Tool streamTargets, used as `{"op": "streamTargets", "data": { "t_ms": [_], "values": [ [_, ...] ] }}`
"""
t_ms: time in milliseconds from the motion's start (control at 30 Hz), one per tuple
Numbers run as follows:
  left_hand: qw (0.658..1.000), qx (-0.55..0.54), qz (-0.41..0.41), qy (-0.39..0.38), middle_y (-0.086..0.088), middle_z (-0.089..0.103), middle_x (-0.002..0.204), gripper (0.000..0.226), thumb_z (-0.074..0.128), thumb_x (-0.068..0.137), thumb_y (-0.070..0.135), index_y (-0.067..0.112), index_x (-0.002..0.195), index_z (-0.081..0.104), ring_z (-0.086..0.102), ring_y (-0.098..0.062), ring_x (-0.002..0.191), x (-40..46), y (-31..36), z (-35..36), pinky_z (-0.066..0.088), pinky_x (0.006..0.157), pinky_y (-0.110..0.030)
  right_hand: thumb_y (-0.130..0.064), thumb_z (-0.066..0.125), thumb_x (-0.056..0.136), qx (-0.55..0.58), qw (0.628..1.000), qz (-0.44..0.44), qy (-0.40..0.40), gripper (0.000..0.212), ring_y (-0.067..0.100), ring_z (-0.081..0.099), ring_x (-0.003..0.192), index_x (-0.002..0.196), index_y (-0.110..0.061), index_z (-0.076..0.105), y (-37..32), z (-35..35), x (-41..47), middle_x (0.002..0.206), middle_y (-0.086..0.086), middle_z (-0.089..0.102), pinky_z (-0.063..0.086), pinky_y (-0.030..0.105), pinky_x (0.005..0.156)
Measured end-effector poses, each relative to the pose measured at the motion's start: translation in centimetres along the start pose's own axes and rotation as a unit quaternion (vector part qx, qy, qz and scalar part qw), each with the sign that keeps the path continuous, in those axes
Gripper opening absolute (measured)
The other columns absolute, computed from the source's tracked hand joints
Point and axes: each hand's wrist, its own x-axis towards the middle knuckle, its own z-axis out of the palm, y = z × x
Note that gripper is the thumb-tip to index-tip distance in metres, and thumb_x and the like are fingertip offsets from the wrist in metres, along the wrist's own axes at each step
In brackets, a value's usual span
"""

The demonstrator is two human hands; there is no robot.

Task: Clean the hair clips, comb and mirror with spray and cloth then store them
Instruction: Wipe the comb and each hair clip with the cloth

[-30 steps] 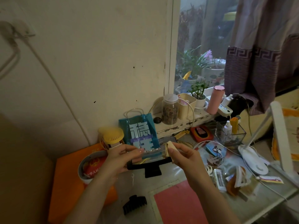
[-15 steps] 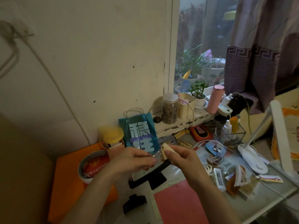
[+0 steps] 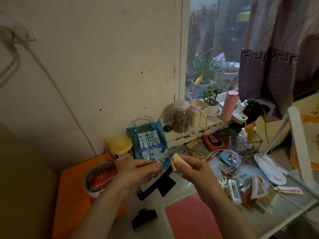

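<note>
Two bare forearms, no sleeves in view; left hand (image 3: 138, 171), right hand (image 3: 193, 168): pale glossy fingernails, no rings.

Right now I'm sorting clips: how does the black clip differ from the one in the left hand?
The black clip is opaque and lies untouched on the desk; the clear clip is see-through and held up by the left hand, beside the cloth in the right hand.

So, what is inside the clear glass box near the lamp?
Inside the glass box stand a small white bottle and an orange object, both upright. Darker things lie at its bottom, too dim to identify.
</note>
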Motion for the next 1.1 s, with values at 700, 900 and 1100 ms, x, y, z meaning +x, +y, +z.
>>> {"op": "streamTargets", "data": {
  "t_ms": [700,900,1100],
  "values": [
    [0.995,-0.090,-0.026,0.044,-0.005,0.075,0.089,0.041,0.077,0.060,0.031,0.014,0.098,0.073,0.072,-0.018,0.084,-0.1,-2.0,1.0,0.056,0.076,-0.027,-0.032,0.066,0.074,0.039,0.998,0.005,0.053,0.040,0.024,0.064,0.087,0.108,-0.011,0.071,0.2,2.0,0.2,0.097,0.014,0.072,0.052,0.035,0.084],
    [0.991,-0.119,-0.024,0.061,-0.008,0.075,0.091,0.039,0.078,0.058,0.034,0.015,0.092,0.075,0.072,-0.022,0.087,-0.2,-2.1,1.5,0.056,0.073,-0.027,-0.018,0.065,0.086,0.027,0.998,0.007,0.060,0.019,0.020,0.063,0.082,0.103,-0.015,0.072,0.2,1.9,0.3,0.093,0.014,0.071,0.053,0.027,0.075],
    [0.989,-0.132,-0.022,0.066,-0.004,0.075,0.091,0.049,0.078,0.054,0.038,0.017,0.098,0.073,0.072,-0.017,0.087,-0.5,-2.3,1.9,0.053,0.073,-0.028,-0.016,0.066,0.085,0.042,0.997,0.010,0.071,0.020,0.018,0.066,0.083,0.104,-0.015,0.071,0.2,2.0,0.0,0.094,0.008,0.072,0.052,0.016,0.065]
  ]
}}
